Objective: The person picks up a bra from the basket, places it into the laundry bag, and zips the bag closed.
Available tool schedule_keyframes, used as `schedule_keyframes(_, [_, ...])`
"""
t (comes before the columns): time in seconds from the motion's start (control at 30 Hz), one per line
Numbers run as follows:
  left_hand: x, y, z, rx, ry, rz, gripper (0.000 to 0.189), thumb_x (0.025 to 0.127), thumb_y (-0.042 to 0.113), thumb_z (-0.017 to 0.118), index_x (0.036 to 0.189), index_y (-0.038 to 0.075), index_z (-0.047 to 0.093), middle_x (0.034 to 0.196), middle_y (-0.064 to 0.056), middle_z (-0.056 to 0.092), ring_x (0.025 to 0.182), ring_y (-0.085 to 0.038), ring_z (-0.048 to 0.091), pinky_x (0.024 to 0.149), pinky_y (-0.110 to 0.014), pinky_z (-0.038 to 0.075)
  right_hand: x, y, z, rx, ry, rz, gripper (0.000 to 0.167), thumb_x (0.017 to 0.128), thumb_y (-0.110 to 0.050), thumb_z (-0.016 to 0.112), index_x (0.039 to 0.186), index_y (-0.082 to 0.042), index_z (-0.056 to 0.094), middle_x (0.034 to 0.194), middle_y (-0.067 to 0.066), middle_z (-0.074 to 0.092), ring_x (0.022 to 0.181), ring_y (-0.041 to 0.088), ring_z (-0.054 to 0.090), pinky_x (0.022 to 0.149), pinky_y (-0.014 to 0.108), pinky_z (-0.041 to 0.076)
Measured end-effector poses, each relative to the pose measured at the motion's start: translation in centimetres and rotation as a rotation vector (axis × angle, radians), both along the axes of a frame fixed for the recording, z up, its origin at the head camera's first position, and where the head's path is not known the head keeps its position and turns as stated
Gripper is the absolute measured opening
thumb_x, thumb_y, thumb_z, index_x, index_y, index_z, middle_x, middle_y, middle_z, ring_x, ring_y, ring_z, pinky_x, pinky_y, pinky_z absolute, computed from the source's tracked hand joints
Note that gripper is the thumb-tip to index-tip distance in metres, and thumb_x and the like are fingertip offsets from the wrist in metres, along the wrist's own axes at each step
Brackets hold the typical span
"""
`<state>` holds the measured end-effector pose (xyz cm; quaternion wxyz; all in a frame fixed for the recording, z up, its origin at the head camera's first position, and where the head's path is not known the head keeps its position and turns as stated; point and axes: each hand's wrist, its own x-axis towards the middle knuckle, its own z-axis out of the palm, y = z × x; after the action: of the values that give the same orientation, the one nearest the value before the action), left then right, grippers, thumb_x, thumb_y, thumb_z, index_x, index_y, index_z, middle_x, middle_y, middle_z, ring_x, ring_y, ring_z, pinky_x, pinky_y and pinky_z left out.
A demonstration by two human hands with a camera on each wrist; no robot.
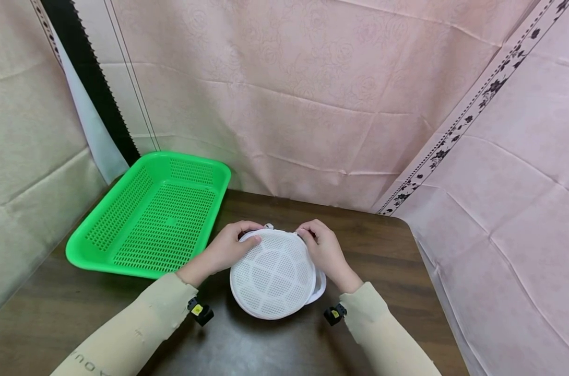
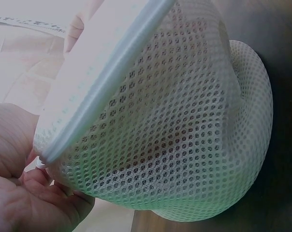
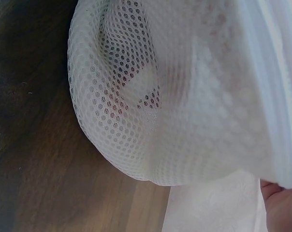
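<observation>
A round white mesh laundry bag (image 1: 271, 277) sits at the middle of the dark table, its flat mesh top facing up. At its upper left rim, my left hand (image 1: 232, 244) grips the edge, thumb on top. Across from it, my right hand (image 1: 323, 248) pinches the upper right of the rim. In the left wrist view the mesh wall (image 2: 184, 121) bulges below a smooth white rim band. The right wrist view shows the sagging mesh side (image 3: 136, 121) and only part of my right hand (image 3: 284, 205). The right fingertips are hidden there.
A green perforated plastic basket (image 1: 170, 222) stands on the table to the left of the bag, near my left forearm. The brown wooden table (image 1: 383, 261) ends at pale fabric curtains (image 1: 312, 104) behind and on both sides.
</observation>
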<state>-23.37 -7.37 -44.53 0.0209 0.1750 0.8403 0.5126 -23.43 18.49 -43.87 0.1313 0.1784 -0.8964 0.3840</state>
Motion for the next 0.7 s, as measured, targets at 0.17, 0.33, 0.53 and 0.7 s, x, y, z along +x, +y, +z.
schedule_keyframes(0.17, [0.0, 0.1, 0.0, -0.003, -0.005, 0.002, 0.023, 0.093, 0.019, 0.066, 0.116, 0.016, 0.068, 0.113, -0.002, 0.064, 0.093, -0.018, 0.060, 0.077, -0.033, 0.051, 0.2, 0.1, -0.1, -0.006, -0.026, -0.002, 0.007, 0.096, -0.019, 0.062, 0.093, -0.018, 0.068, 0.090, -0.008, 0.062, 0.079, 0.010, 0.057, 0.071, 0.031, 0.050])
schedule_keyframes(0.33, [-0.1, -0.1, 0.2, 0.003, -0.010, -0.023, 0.023, 0.093, 0.019, 0.067, 0.116, 0.015, 0.067, 0.109, -0.001, 0.065, 0.090, -0.018, 0.060, 0.076, -0.032, 0.051, 0.3, 0.0, 0.0, -0.022, -0.069, -0.007, 0.007, 0.096, -0.022, 0.061, 0.095, -0.019, 0.067, 0.090, -0.008, 0.064, 0.077, 0.012, 0.057, 0.069, 0.031, 0.050])
schedule_keyframes(0.53, [-0.7, 0.2, 1.2, -0.024, 0.049, -0.072, 0.031, 0.090, 0.023, 0.070, 0.117, 0.012, 0.064, 0.099, -0.002, 0.059, 0.092, -0.020, 0.055, 0.081, -0.035, 0.047, 0.3, -0.3, 0.3, -0.038, -0.090, -0.009, 0.008, 0.097, -0.022, 0.060, 0.096, -0.019, 0.067, 0.090, -0.007, 0.064, 0.077, 0.012, 0.057, 0.070, 0.032, 0.050])
schedule_keyframes(0.7, [-1.2, 1.1, 2.1, -0.095, 0.089, -0.129, 0.041, 0.089, 0.027, 0.071, 0.124, 0.009, 0.061, 0.115, -0.003, 0.056, 0.107, -0.019, 0.055, 0.094, -0.036, 0.044, 0.2, -0.6, 0.3, -0.038, -0.090, 0.001, 0.007, 0.096, -0.021, 0.061, 0.095, -0.019, 0.068, 0.089, -0.007, 0.064, 0.076, 0.012, 0.057, 0.069, 0.031, 0.050])
